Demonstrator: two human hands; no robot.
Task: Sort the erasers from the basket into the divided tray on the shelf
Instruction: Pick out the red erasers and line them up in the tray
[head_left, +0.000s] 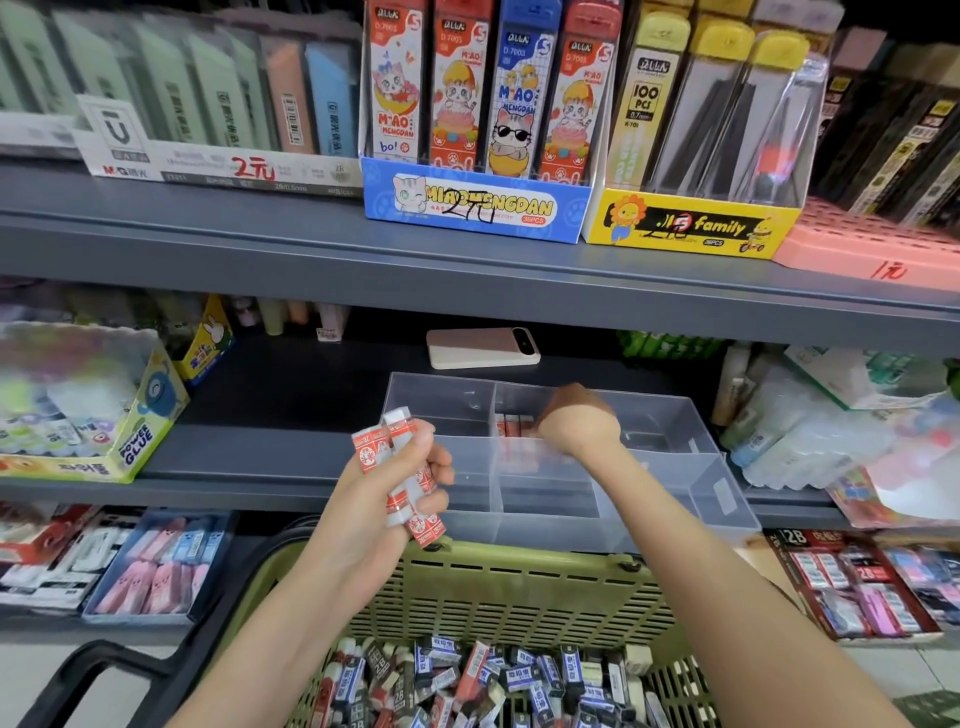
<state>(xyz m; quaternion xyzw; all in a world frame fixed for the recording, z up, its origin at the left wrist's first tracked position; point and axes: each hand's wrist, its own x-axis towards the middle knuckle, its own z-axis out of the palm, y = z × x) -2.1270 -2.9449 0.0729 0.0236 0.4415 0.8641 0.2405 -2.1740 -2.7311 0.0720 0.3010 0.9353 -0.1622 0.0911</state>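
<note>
1. Grey metal shelf (270, 452): carries the tray; its front lip runs left to right under the tray's near wall.
2. Olive-green slatted plastic basket (519, 587): directly below and in front of the tray, its far rim just under the tray's near wall.
3. Clear plastic divided tray (675, 499): the landmark item. Stands flat at the shelf's front edge, split by clear walls into several compartments.
4. Heap of small wrapped block erasers, red, blue and black sleeves (493, 680): loose in the basket, below the tray, long axes pointing every way.
5. Left hand (374, 499): raised at the tray's near-left corner, fingers and thumb curled round a bundle of erasers.
6. Right hand (576, 421): reached over the tray's near wall into the rear middle compartment, fingers curled and motion-blurred. Cannot tell whether it holds anything.
7. Pale pink slab-shaped phone (483, 347): lies flat on the shelf behind the tray's far wall.
8. Bundle of red-and-white wrapped block erasers (400, 467): in the left hand, outside the tray at its left wall. Long axes near upright, top ends leaning a little left, lower ends jutting below the fingers.
9. Short row of red-sleeved erasers (511, 423): inside the rear middle compartment, against its left divider, just left of the right hand. Orientation too blurred to tell.
</note>
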